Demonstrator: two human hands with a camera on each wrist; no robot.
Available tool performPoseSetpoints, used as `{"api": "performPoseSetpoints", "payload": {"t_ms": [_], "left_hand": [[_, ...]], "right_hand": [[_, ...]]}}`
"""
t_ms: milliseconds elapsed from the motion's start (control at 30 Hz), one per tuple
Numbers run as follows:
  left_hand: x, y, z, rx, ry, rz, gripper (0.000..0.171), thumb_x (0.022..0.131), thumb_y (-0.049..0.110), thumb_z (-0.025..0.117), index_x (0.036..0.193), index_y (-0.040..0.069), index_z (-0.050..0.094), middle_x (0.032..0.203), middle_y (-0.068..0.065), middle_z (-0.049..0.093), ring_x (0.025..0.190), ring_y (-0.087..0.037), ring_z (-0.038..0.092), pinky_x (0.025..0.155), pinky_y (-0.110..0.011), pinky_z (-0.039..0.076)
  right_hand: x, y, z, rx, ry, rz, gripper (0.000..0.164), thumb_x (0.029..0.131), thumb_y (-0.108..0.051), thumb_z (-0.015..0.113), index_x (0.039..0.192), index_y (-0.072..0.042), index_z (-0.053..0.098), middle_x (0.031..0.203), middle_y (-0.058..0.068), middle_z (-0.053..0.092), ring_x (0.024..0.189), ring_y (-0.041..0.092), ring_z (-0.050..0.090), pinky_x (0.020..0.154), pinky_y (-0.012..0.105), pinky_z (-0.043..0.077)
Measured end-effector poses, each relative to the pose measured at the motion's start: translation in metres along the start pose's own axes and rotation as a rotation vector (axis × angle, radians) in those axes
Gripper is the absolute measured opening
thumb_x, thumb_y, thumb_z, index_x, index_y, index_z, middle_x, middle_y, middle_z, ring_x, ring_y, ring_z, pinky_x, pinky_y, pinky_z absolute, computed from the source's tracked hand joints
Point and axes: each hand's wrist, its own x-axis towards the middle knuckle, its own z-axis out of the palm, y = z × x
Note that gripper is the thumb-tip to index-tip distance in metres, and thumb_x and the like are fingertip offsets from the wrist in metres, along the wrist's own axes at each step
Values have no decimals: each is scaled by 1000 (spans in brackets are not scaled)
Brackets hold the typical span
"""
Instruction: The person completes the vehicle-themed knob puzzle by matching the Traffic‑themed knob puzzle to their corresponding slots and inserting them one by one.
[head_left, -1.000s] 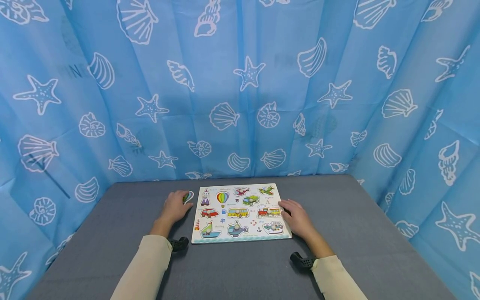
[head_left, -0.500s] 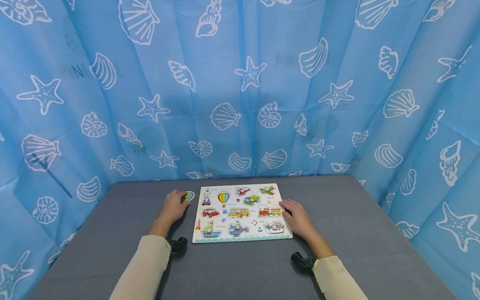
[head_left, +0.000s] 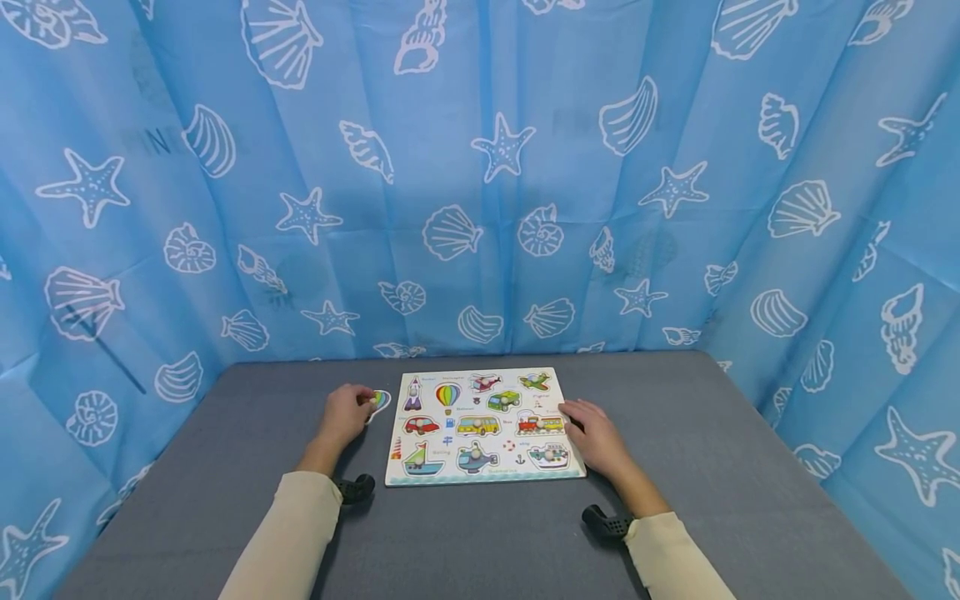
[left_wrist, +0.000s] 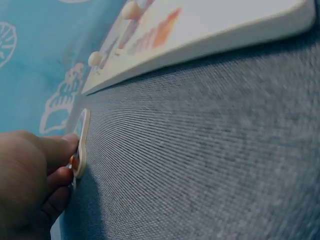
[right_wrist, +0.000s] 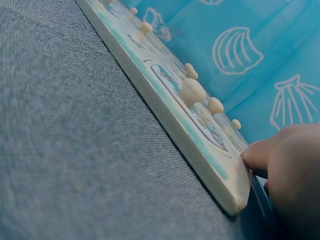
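A hot-air-balloon puzzle piece (head_left: 381, 402) with rainbow stripes and a white border is pinched between the thumb and fingers of my left hand (head_left: 347, 412), just left of the puzzle board (head_left: 480, 478). In the left wrist view the piece (left_wrist: 83, 150) stands nearly edge-on, its lower end close over the cloth. My right hand (head_left: 600, 437) lies at the board's right edge. There, in the right wrist view, the thumb (right_wrist: 257, 156) touches the board (right_wrist: 165, 117) near its corner; the other fingers are mostly hidden.
Vehicle pictures, including a bus, train (head_left: 538, 423) and sailboat, cover the board, and several wooden knobs (right_wrist: 193, 91) rise from it. Grey cloth (head_left: 480, 542) covers the table. A blue shell-patterned curtain (head_left: 450, 167) hangs behind and at the sides. Each wrist wears a black camera mount (head_left: 358, 489).
The balloon piece has turned in my left fingers, showing more of its striped face, and sits slightly lower and farther right. My right hand and the board hold their place.
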Motion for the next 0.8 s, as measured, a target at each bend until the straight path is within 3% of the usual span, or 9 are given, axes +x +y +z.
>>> {"api": "performPoseSetpoints", "payload": {"t_ms": [300, 800], "left_hand": [[1, 1, 2, 16, 11, -17, 17, 90, 7, 67, 104, -2, 71, 92, -12, 58, 81, -25, 53, 70, -39, 44], [-2, 7, -2, 19, 92, 114, 13, 86, 7, 73, 96, -1, 72, 85, -9, 59, 77, -24, 55, 70, -42, 44]], "right_hand": [[-1, -2, 0, 3, 6, 6, 38, 96, -5, 55, 133, 5, 55, 138, 23, 51, 134, 43, 35, 107, 57, 26], [0, -1, -1, -13, -1, 15, 38, 97, -6, 55, 133, 4, 55, 139, 22, 50, 135, 42, 34, 107, 57, 26]]}}
